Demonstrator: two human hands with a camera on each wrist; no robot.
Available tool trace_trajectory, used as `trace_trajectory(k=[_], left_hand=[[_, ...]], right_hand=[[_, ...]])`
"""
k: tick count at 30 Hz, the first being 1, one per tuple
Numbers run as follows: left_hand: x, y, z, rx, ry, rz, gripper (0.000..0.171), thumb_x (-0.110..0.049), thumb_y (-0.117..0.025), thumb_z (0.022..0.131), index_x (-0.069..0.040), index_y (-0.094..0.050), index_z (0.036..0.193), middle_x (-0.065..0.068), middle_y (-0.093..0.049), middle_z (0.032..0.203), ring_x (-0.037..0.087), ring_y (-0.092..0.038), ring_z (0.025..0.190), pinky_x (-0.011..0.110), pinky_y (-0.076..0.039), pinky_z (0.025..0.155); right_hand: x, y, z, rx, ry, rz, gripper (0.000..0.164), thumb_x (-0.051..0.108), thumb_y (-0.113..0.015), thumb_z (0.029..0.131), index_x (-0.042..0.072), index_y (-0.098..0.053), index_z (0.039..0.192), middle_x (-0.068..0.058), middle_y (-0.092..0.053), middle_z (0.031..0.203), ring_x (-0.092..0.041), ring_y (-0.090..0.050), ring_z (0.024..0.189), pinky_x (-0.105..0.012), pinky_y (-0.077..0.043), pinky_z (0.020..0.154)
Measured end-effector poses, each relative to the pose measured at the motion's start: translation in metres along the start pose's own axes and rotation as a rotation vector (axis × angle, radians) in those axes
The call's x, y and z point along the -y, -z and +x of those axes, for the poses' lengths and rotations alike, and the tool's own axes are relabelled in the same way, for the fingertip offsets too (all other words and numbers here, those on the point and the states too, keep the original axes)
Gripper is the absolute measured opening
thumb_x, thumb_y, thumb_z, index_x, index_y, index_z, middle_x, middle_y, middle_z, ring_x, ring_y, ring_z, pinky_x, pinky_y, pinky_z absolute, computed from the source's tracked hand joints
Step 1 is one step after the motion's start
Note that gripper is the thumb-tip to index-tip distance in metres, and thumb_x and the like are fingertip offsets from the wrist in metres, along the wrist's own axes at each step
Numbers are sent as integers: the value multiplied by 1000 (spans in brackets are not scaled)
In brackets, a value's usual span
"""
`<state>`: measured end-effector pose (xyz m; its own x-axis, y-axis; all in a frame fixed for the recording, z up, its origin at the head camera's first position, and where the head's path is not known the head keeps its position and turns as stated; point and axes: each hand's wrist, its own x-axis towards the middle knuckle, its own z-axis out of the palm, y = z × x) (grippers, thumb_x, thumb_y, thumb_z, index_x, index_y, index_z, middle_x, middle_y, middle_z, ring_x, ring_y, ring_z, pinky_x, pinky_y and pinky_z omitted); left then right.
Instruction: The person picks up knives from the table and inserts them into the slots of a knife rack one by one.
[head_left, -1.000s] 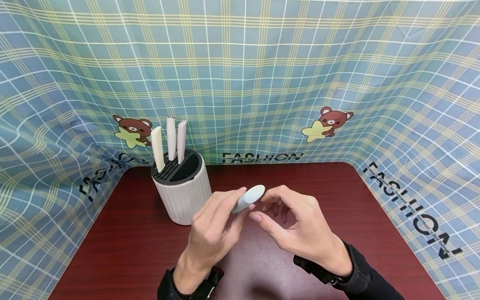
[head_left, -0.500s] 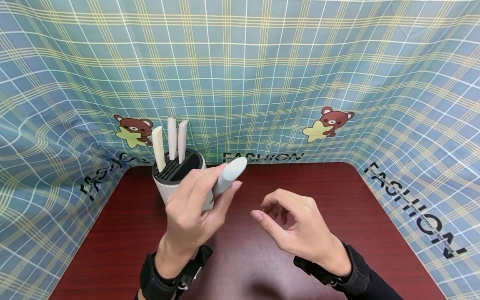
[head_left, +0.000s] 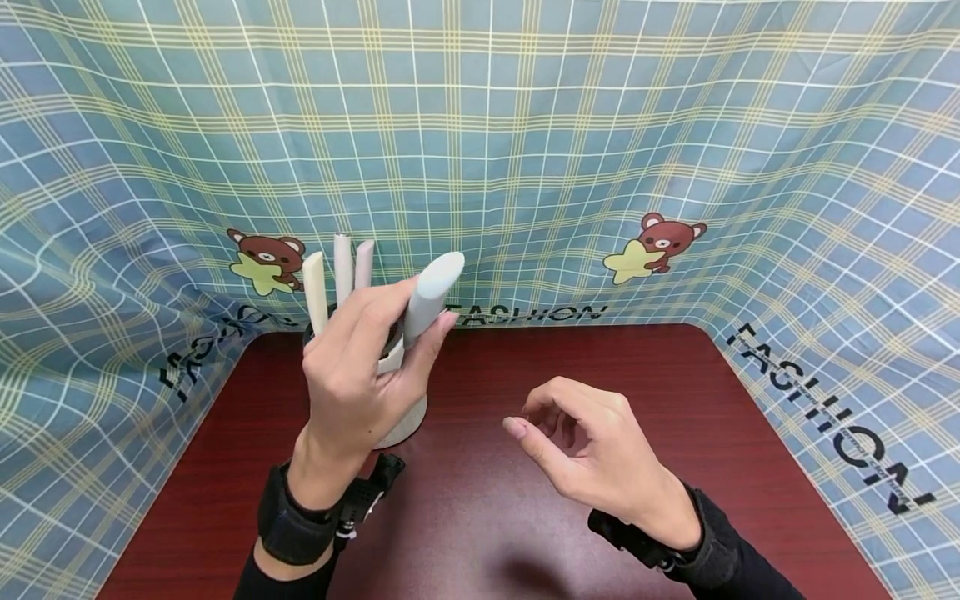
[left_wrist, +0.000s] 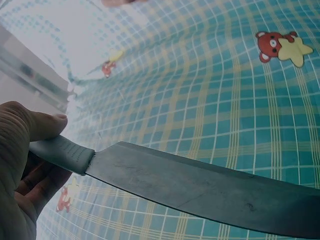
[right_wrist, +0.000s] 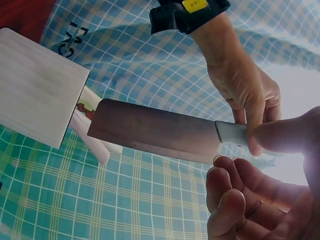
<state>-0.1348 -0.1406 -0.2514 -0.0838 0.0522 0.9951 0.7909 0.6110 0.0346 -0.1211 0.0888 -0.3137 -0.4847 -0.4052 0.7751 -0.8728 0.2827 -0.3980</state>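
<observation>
My left hand point(head_left: 360, 379) grips the pale blue-grey handle of a kitchen knife point(head_left: 431, 300), thumb on one side and fingers on the other. In the head view the hand hides the blade. The left wrist view shows the broad grey blade point(left_wrist: 190, 185) reaching away from the fingers. In the right wrist view the blade point(right_wrist: 155, 131) points toward the white knife block point(right_wrist: 37, 87), its tip overlapping the handles there. The block point(head_left: 405, 421) stands partly behind my left hand. My right hand point(head_left: 600, 454) is loosely curled over the table, holding nothing.
Three knife handles rise from the block: a cream one point(head_left: 316, 292), a whitish one point(head_left: 342, 271) and a pale pinkish one point(head_left: 363, 262). The dark red table point(head_left: 600, 358) is bordered by a blue checked cloth point(head_left: 487, 167) at the back and sides.
My left hand has carried the knife left and upward from beside the right hand to in front of the block. The right hand has stayed nearly still.
</observation>
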Motion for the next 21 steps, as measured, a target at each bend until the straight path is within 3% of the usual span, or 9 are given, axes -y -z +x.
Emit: trace_trajectory(k=[7,15,21], left_hand=[[20,1,5,15,33,39,26,-17,-77,90,4,-72,105,20,-73,91,31,-70,81,47,-58,71],[40,3,8,-12,46,75,27,-8,-81,83,4,-71,105,19,-71,88,29,-64,75,42,-49,64],[53,4,10,3,67,108,28,-8,-81,84,5,-71,107,21,-71,89,31,-64,77,46,-52,66]], right_hand=[[-3,0,-1,6,-29,-7,15,12,-77,88,20,-66,91,13,-61,77,-1,-49,60,-10,-40,55],[-5,-1,-3,9,-42,-5,16,11,-77,87,21,-66,90,14,-61,76,-1,-49,59,-10,-40,54],[-7,-2,-4,13,-48,-15,15,12,-77,87,21,-66,90,14,-61,76,-1,-49,59,-10,-40,54]])
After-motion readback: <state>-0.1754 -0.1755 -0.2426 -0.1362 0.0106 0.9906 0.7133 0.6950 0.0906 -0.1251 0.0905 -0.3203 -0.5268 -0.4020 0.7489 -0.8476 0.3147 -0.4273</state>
